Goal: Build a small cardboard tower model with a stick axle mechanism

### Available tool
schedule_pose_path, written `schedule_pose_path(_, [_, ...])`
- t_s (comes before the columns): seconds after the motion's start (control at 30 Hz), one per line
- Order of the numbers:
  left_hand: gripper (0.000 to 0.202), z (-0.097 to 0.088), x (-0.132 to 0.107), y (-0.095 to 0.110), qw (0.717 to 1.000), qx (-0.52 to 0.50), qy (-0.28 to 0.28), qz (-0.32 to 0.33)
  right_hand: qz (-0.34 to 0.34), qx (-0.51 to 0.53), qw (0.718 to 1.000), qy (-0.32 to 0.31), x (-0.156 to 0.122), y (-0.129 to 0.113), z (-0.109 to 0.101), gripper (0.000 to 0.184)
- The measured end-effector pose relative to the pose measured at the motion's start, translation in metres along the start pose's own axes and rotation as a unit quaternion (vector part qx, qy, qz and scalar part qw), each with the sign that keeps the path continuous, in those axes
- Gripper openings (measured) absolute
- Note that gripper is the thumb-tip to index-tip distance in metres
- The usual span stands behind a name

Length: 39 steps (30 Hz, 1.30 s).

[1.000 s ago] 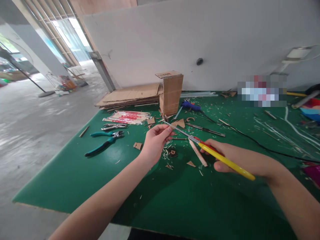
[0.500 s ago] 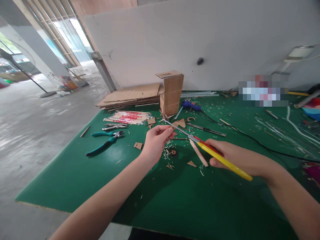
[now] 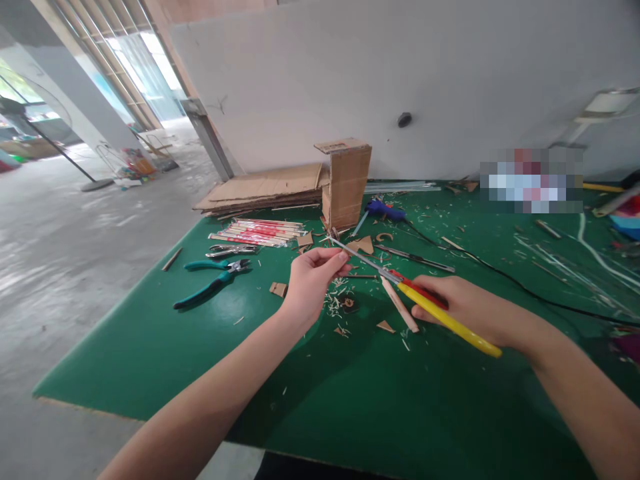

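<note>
Yellow-and-red-handled scissors point(image 3: 445, 320) are gripped in my right hand point(image 3: 463, 303), the long blades pointing up and left. The blades pass just beside the fingertips of my left hand point(image 3: 310, 277), which are pinched together. What small piece they hold is mostly hidden by the fingers and the blades. Under the hands lie pale shavings point(image 3: 337, 300) and a small round brown piece point(image 3: 349, 303). A pale wooden stick point(image 3: 400, 307) rests just left of my right hand. Beyond the blades lie cardboard scraps point(image 3: 364, 245) and a utility knife point(image 3: 415, 257).
An upright cardboard structure point(image 3: 349, 187) stands near the wall, beside stacked cardboard sheets point(image 3: 265, 190). Wrapped chopsticks point(image 3: 257, 231) and teal-handled cutters point(image 3: 210, 283) lie to the left. A blue glue gun point(image 3: 385, 210) trails a black cord point(image 3: 500, 270) across the green table point(image 3: 150, 353).
My right fingers have shifted slightly left on the scissors handles. My left hand keeps its pinch in nearly the same place. The whole view has moved a little.
</note>
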<state>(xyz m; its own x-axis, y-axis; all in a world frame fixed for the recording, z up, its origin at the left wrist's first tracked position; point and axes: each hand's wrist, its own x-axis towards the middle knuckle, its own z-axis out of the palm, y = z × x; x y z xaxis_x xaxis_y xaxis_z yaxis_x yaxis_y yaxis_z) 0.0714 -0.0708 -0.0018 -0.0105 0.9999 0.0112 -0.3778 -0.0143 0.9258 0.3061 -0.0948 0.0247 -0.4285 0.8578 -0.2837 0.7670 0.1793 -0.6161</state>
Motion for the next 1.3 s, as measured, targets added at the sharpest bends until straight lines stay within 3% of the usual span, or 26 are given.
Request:
schedule_pose_path(0.3, [0.016, -0.002, 0.001, 0.003, 1.0, 0.021, 0.0, 0.013, -0.002, -0.041, 0.999, 0.018, -0.001, -0.003, 0.003, 0.03])
schedule_pose_path(0.5, [0.017, -0.002, 0.0, 0.005, 1.0, 0.019, -0.007, 0.012, 0.019, -0.116, 0.989, 0.094, 0.003, 0.001, 0.009, 0.036])
schedule_pose_path(0.67, [0.021, -0.003, 0.0, 0.003, 0.999, 0.037, -0.028, 0.022, 0.035, -0.156, 0.963, 0.217, 0.01, 0.013, 0.008, 0.042])
schedule_pose_path(0.8, [0.022, -0.002, 0.001, 0.001, 0.991, 0.115, -0.052, 0.039, 0.032, -0.161, 0.92, 0.355, 0.012, 0.027, 0.0, 0.048])
schedule_pose_path(0.87, [0.018, -0.002, 0.001, 0.001, 0.987, 0.141, -0.059, 0.043, 0.063, -0.156, 0.903, 0.396, 0.011, 0.033, -0.006, 0.05])
schedule_pose_path(1.03, [0.016, 0.0, -0.001, 0.001, 0.98, 0.182, -0.073, 0.038, 0.215, -0.208, 0.875, 0.382, 0.009, 0.045, -0.022, 0.05])
schedule_pose_path(1.17, [0.017, 0.001, -0.005, 0.0, 0.965, 0.236, -0.108, 0.043, 0.251, -0.21, 0.875, 0.358, 0.012, 0.062, -0.025, 0.045])
schedule_pose_path(1.23, [0.017, 0.001, -0.008, 0.001, 0.941, 0.297, -0.149, 0.069, 0.242, -0.21, 0.881, 0.347, 0.015, 0.073, -0.023, 0.043])
schedule_pose_path(1.3, [0.015, 0.0, -0.01, 0.001, 0.888, 0.391, -0.211, 0.121, 0.195, -0.221, 0.887, 0.354, 0.017, 0.084, -0.022, 0.038])
